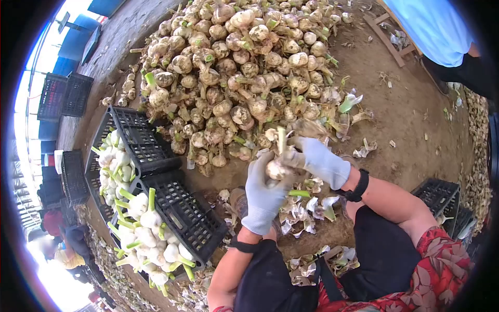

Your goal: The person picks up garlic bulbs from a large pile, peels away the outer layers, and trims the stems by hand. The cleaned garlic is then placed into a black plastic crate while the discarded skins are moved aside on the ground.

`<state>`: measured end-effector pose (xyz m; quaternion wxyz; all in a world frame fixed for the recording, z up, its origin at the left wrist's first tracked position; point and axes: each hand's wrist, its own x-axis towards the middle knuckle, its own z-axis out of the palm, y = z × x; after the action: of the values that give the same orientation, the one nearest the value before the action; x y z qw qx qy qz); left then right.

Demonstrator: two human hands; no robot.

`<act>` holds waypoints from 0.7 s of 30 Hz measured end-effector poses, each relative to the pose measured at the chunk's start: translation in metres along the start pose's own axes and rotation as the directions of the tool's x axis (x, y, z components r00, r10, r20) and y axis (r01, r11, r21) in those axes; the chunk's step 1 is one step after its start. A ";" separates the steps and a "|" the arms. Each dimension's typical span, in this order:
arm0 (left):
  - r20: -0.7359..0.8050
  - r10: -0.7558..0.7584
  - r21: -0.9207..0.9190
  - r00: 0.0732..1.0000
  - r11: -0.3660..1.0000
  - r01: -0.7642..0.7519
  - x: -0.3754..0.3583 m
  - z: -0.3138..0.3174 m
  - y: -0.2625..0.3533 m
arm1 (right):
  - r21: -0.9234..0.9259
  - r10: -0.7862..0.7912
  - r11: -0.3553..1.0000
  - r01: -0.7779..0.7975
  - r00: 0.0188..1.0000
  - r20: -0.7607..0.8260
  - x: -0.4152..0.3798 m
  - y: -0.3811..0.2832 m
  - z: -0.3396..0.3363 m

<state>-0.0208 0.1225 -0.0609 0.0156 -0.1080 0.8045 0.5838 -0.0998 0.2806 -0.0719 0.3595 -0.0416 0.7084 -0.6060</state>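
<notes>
My left hand [263,195], in a pale grey-white work glove, is closed round a garlic bulb [277,170] in front of my knees. The bulb's cut stem [281,139] points up, away from me. My right hand [322,162], gloved the same way, has its fingers bent against the bulb's right side at the base of the stem. A dry brown husk [310,128], blurred, shows just beyond the right fingers. Below both hands, peeled-off skins [306,216] and a green stem piece [299,193] lie on the ground.
A large heap of unpeeled garlic [223,88] rises ahead. To the left, a black crate [179,208] holds cleaned white bulbs [148,234], with another filled crate [140,138] behind it. More crates [439,196] stand at right. A person in a light-blue top [434,28] is at upper right.
</notes>
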 end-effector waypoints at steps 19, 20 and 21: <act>0.156 -0.315 -0.602 0.936 0.721 0.343 -0.012 -0.013 -0.004 | -0.205 -0.375 0.903 0.378 0.925 0.057 0.002 0.003 0.011; 0.224 -0.324 -0.679 0.919 0.625 0.386 -0.012 -0.016 -0.008 | -0.355 -0.475 0.814 0.459 0.879 0.048 0.002 0.006 0.010; 0.345 -0.302 -0.755 0.889 0.473 0.454 -0.012 -0.018 -0.013 | -0.497 -0.568 0.697 0.517 0.821 0.057 0.001 0.003 0.010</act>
<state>-0.0050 0.1039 -0.0654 0.1584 -0.2295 0.3915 0.8769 -0.0939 0.2729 -0.0752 0.1056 -0.3082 0.8112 -0.4855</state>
